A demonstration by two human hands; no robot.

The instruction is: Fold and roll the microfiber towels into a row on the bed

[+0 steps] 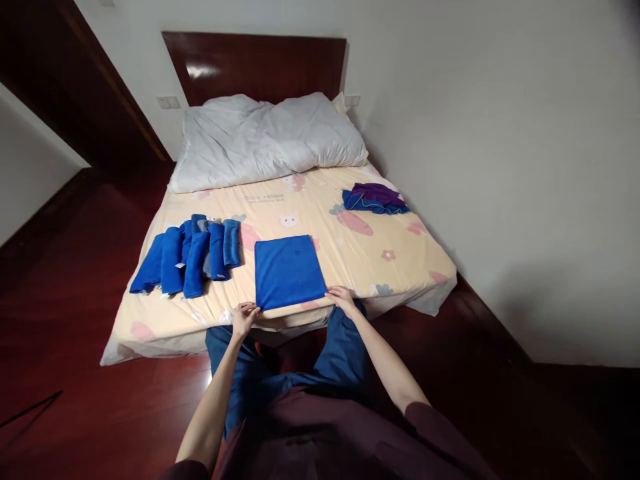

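Note:
A blue towel lies folded flat in a rectangle near the front edge of the bed. My left hand pinches its near left corner with curled fingers. My right hand holds the near right corner, fingers closed on the cloth. To the left lies a row of several rolled blue towels, side by side on the sheet.
A small heap of purple and blue cloths lies at the bed's right side. White pillows rest against the dark wooden headboard. A white wall runs close along the right; dark red wooden floor surrounds the bed.

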